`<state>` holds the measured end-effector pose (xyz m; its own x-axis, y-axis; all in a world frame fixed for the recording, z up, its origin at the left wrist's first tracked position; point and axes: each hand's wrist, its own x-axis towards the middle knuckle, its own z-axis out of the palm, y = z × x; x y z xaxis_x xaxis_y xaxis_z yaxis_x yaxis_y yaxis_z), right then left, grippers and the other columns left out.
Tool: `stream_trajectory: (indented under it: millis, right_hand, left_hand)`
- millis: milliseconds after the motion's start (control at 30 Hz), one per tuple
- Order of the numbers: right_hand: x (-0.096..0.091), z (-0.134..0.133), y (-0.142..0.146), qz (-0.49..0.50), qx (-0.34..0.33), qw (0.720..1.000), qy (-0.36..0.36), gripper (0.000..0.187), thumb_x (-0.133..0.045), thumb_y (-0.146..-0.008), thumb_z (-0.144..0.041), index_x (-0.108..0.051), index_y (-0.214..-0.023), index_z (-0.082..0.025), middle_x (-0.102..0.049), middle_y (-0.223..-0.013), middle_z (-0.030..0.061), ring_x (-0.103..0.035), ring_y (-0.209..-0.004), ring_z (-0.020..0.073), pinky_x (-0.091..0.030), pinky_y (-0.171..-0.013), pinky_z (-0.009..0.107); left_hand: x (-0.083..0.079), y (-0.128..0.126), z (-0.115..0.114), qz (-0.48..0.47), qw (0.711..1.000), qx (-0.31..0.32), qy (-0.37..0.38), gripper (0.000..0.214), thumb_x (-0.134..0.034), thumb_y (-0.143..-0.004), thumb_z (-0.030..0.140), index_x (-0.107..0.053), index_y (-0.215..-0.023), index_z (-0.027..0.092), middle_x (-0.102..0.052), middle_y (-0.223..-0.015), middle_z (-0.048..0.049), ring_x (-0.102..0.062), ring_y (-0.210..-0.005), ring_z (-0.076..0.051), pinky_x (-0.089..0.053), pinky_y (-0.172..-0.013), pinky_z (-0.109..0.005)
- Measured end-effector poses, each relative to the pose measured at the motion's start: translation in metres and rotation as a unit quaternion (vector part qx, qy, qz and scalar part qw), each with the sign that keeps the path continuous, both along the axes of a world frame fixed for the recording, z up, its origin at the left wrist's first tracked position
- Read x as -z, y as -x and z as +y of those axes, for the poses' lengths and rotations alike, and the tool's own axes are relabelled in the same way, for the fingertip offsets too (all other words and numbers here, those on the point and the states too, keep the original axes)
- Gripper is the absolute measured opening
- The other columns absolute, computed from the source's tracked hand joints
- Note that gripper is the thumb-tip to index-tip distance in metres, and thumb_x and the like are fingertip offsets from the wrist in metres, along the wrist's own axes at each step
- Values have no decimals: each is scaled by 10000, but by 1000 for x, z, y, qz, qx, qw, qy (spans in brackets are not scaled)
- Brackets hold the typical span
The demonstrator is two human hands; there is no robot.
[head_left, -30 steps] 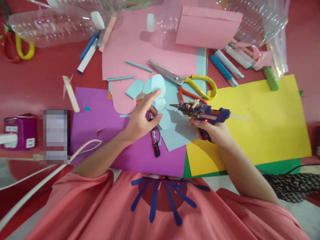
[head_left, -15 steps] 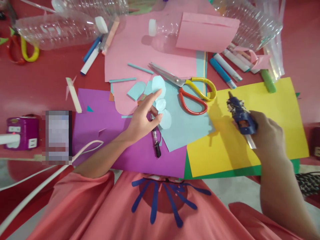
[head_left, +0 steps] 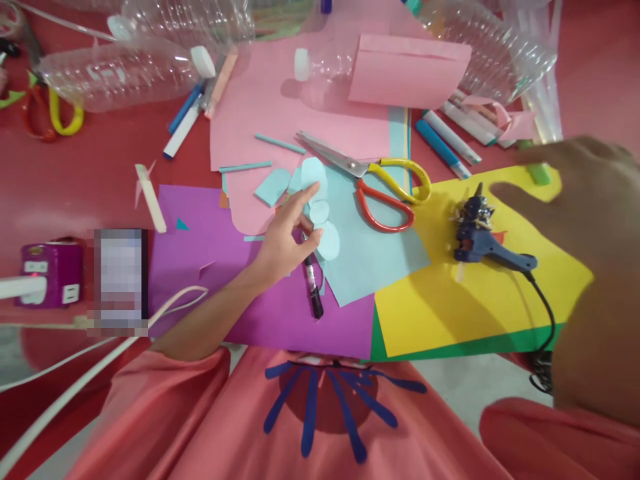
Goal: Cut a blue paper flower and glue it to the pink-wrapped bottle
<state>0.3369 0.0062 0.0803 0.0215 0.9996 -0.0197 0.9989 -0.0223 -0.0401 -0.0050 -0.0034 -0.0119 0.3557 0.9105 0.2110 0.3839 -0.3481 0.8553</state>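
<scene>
My left hand (head_left: 295,230) rests over light blue paper cutouts. Its index fingertip is on the upper rounded piece (head_left: 314,175) and its thumb on the lower one (head_left: 328,241), steadying them. Between these two lies a small blue circle (head_left: 319,212). Just below the thumb is a black pen (head_left: 313,287). A dark blue glue gun (head_left: 477,233) lies on the yellow paper (head_left: 415,313), its cord trailing toward me. Above and to the right of it hovers my right hand (head_left: 575,193), blurred, holding nothing, with fingers extended. Scissors (head_left: 363,167) with red and yellow handles lie on the light blue sheet (head_left: 375,260).
Clear plastic bottles (head_left: 125,73) lie along the back, one wrapped in pink paper (head_left: 410,70). Markers (head_left: 440,143) sit at both sides. A phone (head_left: 120,280) and a purple power adapter (head_left: 51,273) are at left, with a white cable (head_left: 100,367) crossing there.
My right hand has let go of the glue gun, which now lies on the yellow paper, and has moved up and right. My left hand has stayed on the blue cutouts.
</scene>
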Motion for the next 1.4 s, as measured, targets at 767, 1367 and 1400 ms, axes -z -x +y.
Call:
stream_trajectory:
  millis: [767,1367,1400]
  right_hand:
    - [-5,6,66,12,-80,992,-101,585,-707,-806,-450,-545,-1296,-173,-618,-1313,217,-610,-1229,384,-544,-895,482]
    - [11,-67,63,2,-260,957,-126,349,-572,-873,-265,-543,-1204,-157,-735,-1026,145,-742,-870,299,-607,-719,384]
    - [11,-67,63,-1,-261,957,-128,346,-573,-873,-263,-545,-1202,-157,-735,-1021,142,-741,-867,296,-604,-719,379]
  left_hand:
    - [-4,3,1,1,1000,-13,16,645,-567,-877,174,-376,-1477,318,-622,-803,30,-601,-712,-132,-572,-863,-396]
    - [-12,-2,-4,-14,998,52,27,613,-581,-901,238,-375,-1463,369,-598,-1175,-36,-569,-660,-92,-591,-638,-278]
    - [-12,-3,-4,-16,998,55,24,624,-577,-895,218,-373,-1465,371,-585,-1229,-40,-567,-663,-88,-591,-642,-278]
